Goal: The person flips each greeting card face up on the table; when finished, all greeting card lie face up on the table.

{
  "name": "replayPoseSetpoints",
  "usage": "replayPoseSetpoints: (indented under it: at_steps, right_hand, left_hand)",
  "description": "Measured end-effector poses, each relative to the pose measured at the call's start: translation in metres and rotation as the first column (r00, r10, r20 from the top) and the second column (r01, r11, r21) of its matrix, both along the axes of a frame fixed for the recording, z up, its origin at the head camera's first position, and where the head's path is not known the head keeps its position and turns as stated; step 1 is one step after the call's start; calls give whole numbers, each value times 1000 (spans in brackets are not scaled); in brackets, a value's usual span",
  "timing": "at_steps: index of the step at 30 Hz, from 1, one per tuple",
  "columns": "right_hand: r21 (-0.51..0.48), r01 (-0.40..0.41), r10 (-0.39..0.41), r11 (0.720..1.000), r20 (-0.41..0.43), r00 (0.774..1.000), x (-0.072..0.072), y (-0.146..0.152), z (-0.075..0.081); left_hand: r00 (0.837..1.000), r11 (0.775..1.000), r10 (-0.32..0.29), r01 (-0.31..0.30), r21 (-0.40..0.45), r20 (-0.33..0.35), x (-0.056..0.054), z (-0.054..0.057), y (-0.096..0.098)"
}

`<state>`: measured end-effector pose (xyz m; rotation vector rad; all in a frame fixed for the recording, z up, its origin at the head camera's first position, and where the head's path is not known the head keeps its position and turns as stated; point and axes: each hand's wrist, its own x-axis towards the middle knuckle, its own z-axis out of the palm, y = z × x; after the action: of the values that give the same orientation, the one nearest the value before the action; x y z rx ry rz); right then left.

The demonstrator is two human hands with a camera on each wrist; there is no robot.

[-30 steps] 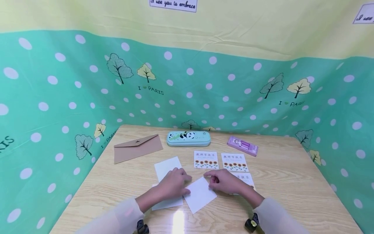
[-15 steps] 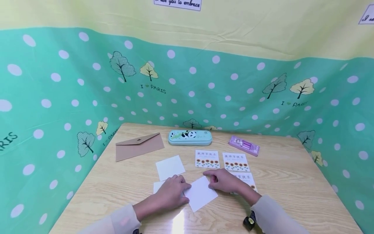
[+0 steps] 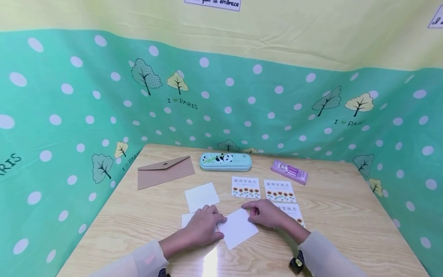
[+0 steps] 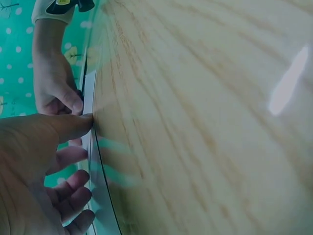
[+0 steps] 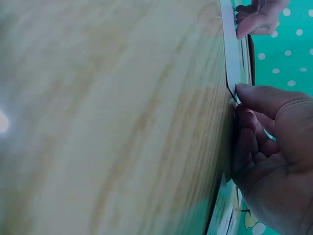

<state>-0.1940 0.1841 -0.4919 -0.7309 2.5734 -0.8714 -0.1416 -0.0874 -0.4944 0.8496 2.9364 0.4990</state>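
Note:
A blank white card [image 3: 238, 227] lies tilted on the table between the two hands. At its left side, the left hand [image 3: 204, 227] touches the edge with thumb and index finger, the other fingers relaxed; the left wrist view shows its thumb [image 4: 78, 125] on the card edge. The right hand [image 3: 268, 215] holds the upper right edge, its index finger pointing to the top corner, its thumb [image 5: 249, 95] on the edge and the other fingers curled. Another blank card [image 3: 202, 197] lies behind the left hand, and a further one [image 3: 187, 219] is partly covered by it.
Sunflower-printed cards lie to the right: one at the centre [image 3: 245, 187], one beside it [image 3: 279, 191] and one [image 3: 290, 211] partly under the right forearm. Behind are a brown envelope [image 3: 167, 174], a panda pencil case [image 3: 225, 162] and a purple box [image 3: 289, 172]. A polka-dot curtain [image 3: 221, 100] encloses the table.
The left hand has shifted slightly along the card's left edge, and the blank card has moved very little. The right hand stays at its corner. The head view has shifted a little.

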Motion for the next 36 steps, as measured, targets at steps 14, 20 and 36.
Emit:
replayPoseSetpoints:
  at_steps: [14,20,36]
  right_hand:
    - [-9,62,-61,998,95,994,-5,-6,6]
    - [-31,84,-80,996,97,992,-4,-7,8]
    - [-95,120,-110,988,105,988,-2,-6,5]
  left_hand:
    - [998,995,-48,45,-84,-36,-4,10,3]
    - [997,994,-56,51,-91,-44,-4,10,2]
    - [998,996,-58,57,-62,-20,-5,5,1]
